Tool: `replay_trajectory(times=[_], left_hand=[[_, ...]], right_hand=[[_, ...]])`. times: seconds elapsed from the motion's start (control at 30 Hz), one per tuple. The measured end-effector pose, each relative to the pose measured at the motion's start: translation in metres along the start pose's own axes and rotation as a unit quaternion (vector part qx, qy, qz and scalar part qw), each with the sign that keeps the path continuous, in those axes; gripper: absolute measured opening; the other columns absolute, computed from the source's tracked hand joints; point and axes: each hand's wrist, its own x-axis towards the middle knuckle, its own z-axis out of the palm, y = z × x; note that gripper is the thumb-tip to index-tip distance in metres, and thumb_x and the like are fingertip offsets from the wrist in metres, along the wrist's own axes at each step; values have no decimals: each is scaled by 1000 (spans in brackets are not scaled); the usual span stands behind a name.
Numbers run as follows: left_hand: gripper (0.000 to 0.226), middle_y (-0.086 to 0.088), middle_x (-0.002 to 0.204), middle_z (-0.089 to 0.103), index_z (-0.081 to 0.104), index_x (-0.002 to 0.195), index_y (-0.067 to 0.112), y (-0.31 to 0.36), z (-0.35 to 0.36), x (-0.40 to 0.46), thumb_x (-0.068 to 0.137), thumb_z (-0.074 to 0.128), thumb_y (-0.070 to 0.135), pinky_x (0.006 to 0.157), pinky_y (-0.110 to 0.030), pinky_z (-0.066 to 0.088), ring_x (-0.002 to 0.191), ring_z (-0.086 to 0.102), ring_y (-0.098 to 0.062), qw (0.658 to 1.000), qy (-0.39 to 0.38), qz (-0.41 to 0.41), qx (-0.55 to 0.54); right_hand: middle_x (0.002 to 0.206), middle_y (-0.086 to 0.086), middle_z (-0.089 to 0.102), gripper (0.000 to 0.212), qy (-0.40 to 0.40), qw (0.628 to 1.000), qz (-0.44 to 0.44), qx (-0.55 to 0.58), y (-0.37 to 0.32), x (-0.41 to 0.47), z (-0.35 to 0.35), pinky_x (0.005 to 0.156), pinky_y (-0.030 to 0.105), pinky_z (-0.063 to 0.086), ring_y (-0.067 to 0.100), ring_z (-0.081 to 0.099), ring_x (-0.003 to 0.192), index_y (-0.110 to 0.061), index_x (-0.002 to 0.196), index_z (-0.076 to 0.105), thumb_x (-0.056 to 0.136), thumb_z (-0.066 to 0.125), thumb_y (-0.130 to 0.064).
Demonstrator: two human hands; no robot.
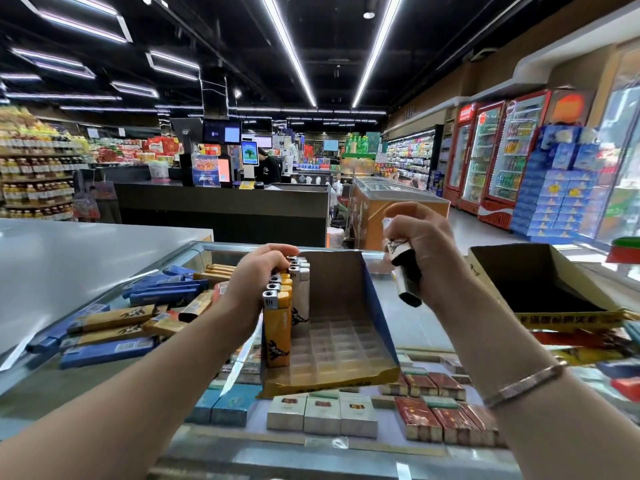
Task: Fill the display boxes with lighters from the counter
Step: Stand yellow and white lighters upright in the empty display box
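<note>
Standing at centre frame on the glass-topped table [408, 327] is a blue-sided display box [346, 323], tilted back, its clear divider grid mostly unfilled. A block of upright lighters [282, 306], yellow in front and white behind, occupies the box's left edge. The left hand [258, 275] rests on top of this block, fingers [280, 252] curled over the metal heads of the rear lighters and pressed close together.

The right hand [420, 251], right of centre and raised above the table, grips a black-and-white lighter [403, 271] held clear of the box; the fingers are wrapped round its body and the thumb lies near its upper end. A bracelet [523, 384] sits on the right wrist.

A second display box [533, 282], dark inside with a yellow front lip, stands at the right of the frame, apart from the first. Loose lighters in blue and tan sleeves [114, 327] lie scattered on the table at left. Cigarette packs [322, 414] show under the glass at lower centre. A checkout desk [221, 206] and drink coolers [498, 150] fill the background.
</note>
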Motion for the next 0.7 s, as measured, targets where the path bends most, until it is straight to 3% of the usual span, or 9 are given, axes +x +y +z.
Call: replay_trajectory(times=[0.13, 0.27, 0.33, 0.4, 0.47, 0.57, 0.7], left_hand=[[28, -12, 94, 61, 62, 95, 14, 15, 15, 11, 84, 43, -4, 63, -27, 52, 77, 59, -20, 991, -65, -28, 112], [28, -11, 100, 61, 60, 101, 16, 15, 21, 13, 85, 44, -2, 63, -26, 53, 83, 61, -20, 988, -105, -44, 108], [22, -2, 101, 60, 58, 100, 23, 13, 21, 13, 90, 46, 8, 64, -21, 49, 88, 60, -11, 982, -75, 42, 167], [14, 12, 102, 58, 55, 95, 35, 12, 18, 11, 91, 51, 22, 70, -16, 43, 94, 56, -1, 952, -39, 187, 238], [8, 19, 101, 60, 54, 94, 42, 14, 18, 4, 87, 55, 40, 76, -16, 45, 95, 56, 6, 938, -78, 242, 236], [20, 14, 96, 66, 53, 100, 46, 16, 21, -2, 83, 54, 54, 81, -23, 50, 93, 61, 3, 946, -142, 217, 193], [30, 9, 81, 72, 57, 102, 33, 22, 18, -3, 74, 58, 42, 67, -17, 51, 81, 67, -4, 966, -142, 183, 111]], right_hand=[[72, 5, 51, 32, -27, 999, -25, -24, 11, -12, 16, 40, 20, 39, 13, 46, 51, -15, 80, 62, 69, 52, 12], [80, 7, 54, 38, -39, 998, -38, -23, 18, -16, 22, 42, 22, 44, 9, 52, 51, -18, 95, 61, 70, 54, 11], [86, 8, 54, 42, -46, 998, -44, -30, 20, -15, 23, 46, 25, 46, 12, 55, 59, -20, 99, 59, 69, 56, 9], [91, 10, 54, 43, -52, 997, -50, -36, 22, -15, 25, 52, 29, 50, 18, 55, 67, -22, 102, 58, 69, 59, 6], [94, 14, 56, 42, -63, 996, -59, -39, 23, -15, 26, 59, 36, 54, 22, 58, 71, -22, 103, 57, 72, 63, 4], [100, 16, 60, 39, -114, 988, -86, -53, 25, -15, 26, 73, 43, 56, 29, 64, 84, -22, 105, 55, 75, 70, -1], [95, 10, 61, 33, -173, 949, -192, -183, 28, -15, 29, 72, 36, 56, 20, 63, 85, -22, 103, 54, 79, 68, -4]])
